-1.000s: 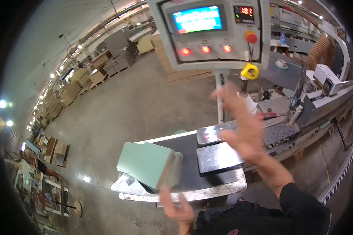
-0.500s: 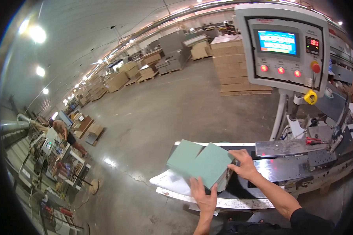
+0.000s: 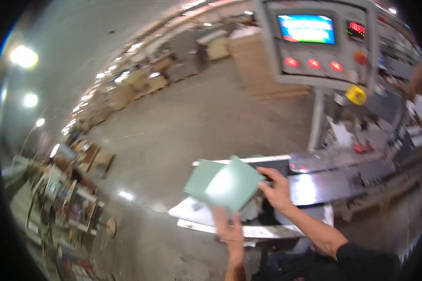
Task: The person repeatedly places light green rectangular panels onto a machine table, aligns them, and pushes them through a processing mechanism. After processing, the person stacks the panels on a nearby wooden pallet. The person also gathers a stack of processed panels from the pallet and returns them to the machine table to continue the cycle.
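Observation:
Two piles of flat, light green boards lie side by side on the dark conveyor end of a machine. The right-hand pile's top board (image 3: 234,185) is tilted and catches a bright glare, and it overlaps the left green board (image 3: 201,178). My right hand (image 3: 277,188) grips the right corner of the right-hand pile between thumb and fingers. At the near edge my left hand (image 3: 229,230) is blurred, its thumb and fingers apart against the boards. Under the boards, a white sheet (image 3: 192,210) sticks out at the left.
A control panel (image 3: 344,51) with a lit screen and red buttons stands over the machine's metal bed (image 3: 337,187). Stacked brown boards (image 3: 253,65) rise behind it. Another machine (image 3: 75,206) is at the far left. Part of another person's arm (image 3: 419,84) shows at the right.
The whole view has shifted, so panel, machine and boards appear higher and further left. The right-hand top board is more tilted and now shines. Both hands remain at the boards.

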Demonstrator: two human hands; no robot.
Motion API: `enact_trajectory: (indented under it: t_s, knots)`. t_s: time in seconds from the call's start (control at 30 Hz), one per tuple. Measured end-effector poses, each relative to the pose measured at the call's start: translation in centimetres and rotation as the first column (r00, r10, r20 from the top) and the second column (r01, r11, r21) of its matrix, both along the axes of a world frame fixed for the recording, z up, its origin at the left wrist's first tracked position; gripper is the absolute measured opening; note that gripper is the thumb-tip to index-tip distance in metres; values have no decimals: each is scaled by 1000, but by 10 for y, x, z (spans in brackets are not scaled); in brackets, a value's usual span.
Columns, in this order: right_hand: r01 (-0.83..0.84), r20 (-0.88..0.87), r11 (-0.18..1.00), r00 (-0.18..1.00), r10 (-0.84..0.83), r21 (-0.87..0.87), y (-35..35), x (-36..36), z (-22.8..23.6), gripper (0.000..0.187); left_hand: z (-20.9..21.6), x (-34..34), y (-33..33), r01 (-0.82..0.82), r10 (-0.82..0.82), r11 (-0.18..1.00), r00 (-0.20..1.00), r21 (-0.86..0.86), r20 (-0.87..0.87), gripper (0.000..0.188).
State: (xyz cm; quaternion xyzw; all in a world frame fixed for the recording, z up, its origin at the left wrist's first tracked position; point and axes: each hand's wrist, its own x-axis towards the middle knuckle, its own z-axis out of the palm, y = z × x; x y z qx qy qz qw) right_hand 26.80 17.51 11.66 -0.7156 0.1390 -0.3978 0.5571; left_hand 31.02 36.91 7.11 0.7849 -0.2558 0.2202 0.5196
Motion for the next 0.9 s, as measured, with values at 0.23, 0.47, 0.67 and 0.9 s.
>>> enact_trajectory:
  t_s: [0.23, 0.47, 0.67, 0.9]
  knots:
    - [-338, 418, 681, 907, 52, 650, -12, -55, 11, 46, 29, -33, -26, 149, -146, 985, 988, -86, 44, 52]
    - [-62, 234, 474, 920, -313, 878, -47, -206, -44, 38, 7, -103, -85, 537, -550, 827, 834, 166, 39, 53]
    - [171, 82, 404, 838, -539, 899, -59, -237, -119, 32, -65, -102, -127, 705, -696, 686, 708, 181, -119, 46]
    - [385, 67, 588, 795, -602, 711, -70, -217, -145, 25, -90, -75, -159, 593, -639, 746, 765, 301, 77, 39]
